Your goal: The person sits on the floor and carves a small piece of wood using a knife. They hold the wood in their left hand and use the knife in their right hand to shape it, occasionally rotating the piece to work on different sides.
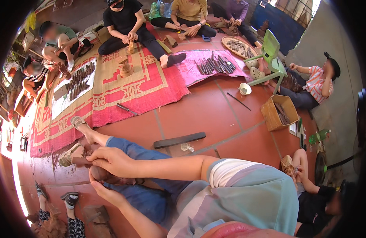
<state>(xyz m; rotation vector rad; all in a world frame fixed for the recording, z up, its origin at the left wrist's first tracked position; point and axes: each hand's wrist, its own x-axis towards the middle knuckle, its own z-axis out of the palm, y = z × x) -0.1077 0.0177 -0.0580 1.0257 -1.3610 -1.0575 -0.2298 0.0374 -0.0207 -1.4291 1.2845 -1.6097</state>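
Together, left hand (109,193) and right hand (113,160) hold a brown piece (100,173).

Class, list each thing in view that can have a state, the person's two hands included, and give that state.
Left hand: cupped under the rounded brown piece
Right hand: fingers curled; exact grip hidden
Rounded brown piece: held, partly covered
Dark bar: lying on the tiles
Cardboard box: open, long dark pieces inside
Pink cloth: spread out, dark tools on it
Patterned mat: spread out
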